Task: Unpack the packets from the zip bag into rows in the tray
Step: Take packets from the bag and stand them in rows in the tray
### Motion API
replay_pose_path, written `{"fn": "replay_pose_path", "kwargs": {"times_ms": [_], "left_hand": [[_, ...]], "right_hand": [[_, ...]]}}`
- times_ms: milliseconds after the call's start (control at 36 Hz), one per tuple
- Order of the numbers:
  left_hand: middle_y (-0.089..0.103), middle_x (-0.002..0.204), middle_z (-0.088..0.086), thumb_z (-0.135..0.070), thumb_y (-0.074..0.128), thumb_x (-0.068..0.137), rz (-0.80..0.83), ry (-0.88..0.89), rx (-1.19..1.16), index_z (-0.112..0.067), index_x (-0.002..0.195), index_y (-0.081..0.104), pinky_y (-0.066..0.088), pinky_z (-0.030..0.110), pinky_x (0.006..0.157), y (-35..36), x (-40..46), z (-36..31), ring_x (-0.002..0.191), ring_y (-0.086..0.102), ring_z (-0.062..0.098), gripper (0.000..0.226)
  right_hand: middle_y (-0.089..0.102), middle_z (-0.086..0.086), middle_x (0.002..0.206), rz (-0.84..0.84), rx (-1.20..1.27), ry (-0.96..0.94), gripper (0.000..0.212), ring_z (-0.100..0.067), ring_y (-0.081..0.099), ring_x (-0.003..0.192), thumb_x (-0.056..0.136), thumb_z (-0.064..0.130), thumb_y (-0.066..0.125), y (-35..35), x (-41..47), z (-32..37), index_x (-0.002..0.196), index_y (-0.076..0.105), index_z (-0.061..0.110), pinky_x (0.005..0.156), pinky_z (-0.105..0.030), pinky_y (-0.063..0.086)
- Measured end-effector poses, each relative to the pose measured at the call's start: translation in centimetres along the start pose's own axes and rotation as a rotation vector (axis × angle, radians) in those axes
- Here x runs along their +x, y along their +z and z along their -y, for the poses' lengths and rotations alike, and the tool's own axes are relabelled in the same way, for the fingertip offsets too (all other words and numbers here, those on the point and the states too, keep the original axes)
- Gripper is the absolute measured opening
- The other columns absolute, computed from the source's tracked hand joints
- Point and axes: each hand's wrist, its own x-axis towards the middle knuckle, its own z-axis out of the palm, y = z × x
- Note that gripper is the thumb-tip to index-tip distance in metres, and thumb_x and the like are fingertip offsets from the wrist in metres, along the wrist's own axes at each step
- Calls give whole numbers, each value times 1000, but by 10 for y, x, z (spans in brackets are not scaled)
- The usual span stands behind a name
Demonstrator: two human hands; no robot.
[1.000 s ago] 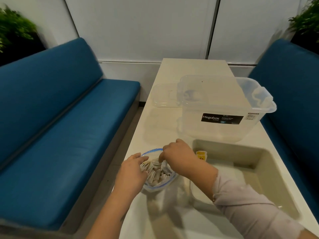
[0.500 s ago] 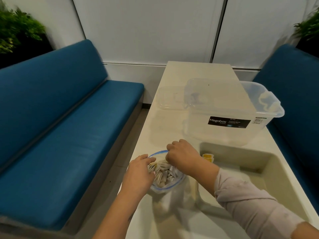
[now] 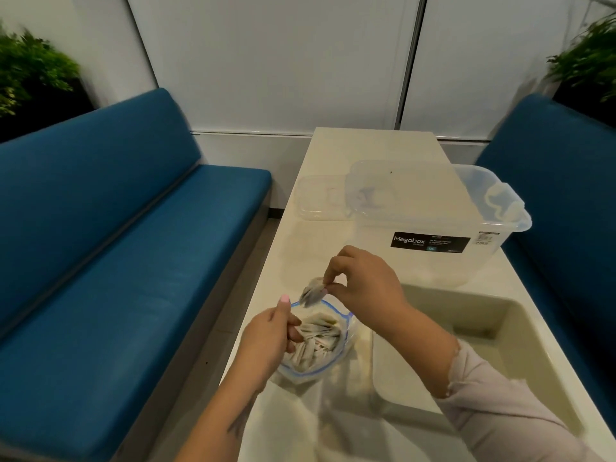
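Note:
A clear zip bag (image 3: 345, 348) with a blue rim stands open on the white table, full of several pale packets (image 3: 316, 341). My left hand (image 3: 266, 338) grips the bag's left rim and holds it open. My right hand (image 3: 363, 285) is raised just above the bag's far edge and pinches a small bunch of packets (image 3: 311, 291) between thumb and fingers. The beige tray (image 3: 493, 331) lies to the right of the bag, partly hidden behind my right forearm.
A clear Megabox storage bin (image 3: 433, 225) stands behind the tray, with its clear lid (image 3: 320, 198) lying flat to its left. Blue benches (image 3: 116, 261) flank the table on both sides. The table's left edge runs just beside the bag.
My right hand has come up out of the bag with a few packets pinched in it. My left hand still holds the bag's rim. The camera has tilted slightly.

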Motion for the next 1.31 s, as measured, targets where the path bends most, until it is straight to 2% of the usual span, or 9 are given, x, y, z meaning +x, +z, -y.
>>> {"fn": "replay_pose_path", "kwargs": {"times_ms": [56,139,250,417,556,667,833,1111,1306], "left_hand": [[69,73,6,-49,28,98,178,-163,-282,-7,89,63,43,24,52,4,-4,-6,54,59,13,55],[70,97,14,-51,34,96,368,-257,-657,-6,102,61,56,32,68,8,-5,-11,76,68,23,53],[64,95,16,-28,44,97,322,-229,-878,-2,103,61,56,37,75,15,-2,-14,77,67,24,31],[71,79,12,-14,40,98,305,-119,-777,-2,99,61,58,30,65,16,0,-17,67,69,19,24],[71,91,10,-16,45,97,235,58,-509,-10,104,63,56,34,70,16,0,-14,81,68,19,21],[74,90,5,-12,53,93,205,167,-382,-18,103,66,53,30,62,20,-5,-16,82,71,17,17],[74,88,5,-15,59,90,200,223,-312,-15,104,66,56,34,66,24,-7,-17,83,71,19,16],[73,94,8,-29,51,94,204,153,-404,-18,100,66,53,24,56,31,-9,-23,85,70,21,20],[73,90,7,-32,53,92,177,174,-378,-15,99,67,53,24,57,34,-4,-23,89,68,22,23]], "right_hand": [[58,7,86,-111,27,-41,6,-14,51,71,75,18,75,3,-6,1,77,70,21,59,-18,28],[61,3,75,-237,16,-155,19,-20,57,59,59,12,82,10,-17,2,65,66,19,56,-25,39],[61,2,74,-268,-17,-225,19,-20,55,56,57,11,80,20,-26,-1,61,64,19,55,-26,41],[58,8,80,-184,24,-221,24,-11,53,65,57,11,77,20,-35,-13,68,61,25,59,-25,34],[51,17,82,-176,343,17,18,10,48,70,77,10,68,6,-32,-13,87,61,23,64,-17,32],[61,13,86,-67,480,181,16,6,50,63,83,25,71,-5,-22,-10,97,65,28,65,-18,38],[64,7,68,62,543,319,11,-3,54,62,75,23,79,-11,-16,-12,78,70,27,69,-26,48],[64,8,63,164,555,362,16,-2,58,57,77,9,76,-31,-18,-29,73,70,24,63,-15,48],[66,3,70,108,424,418,27,-12,59,65,80,10,72,-50,-28,-60,63,63,29,73,-31,52]]}}
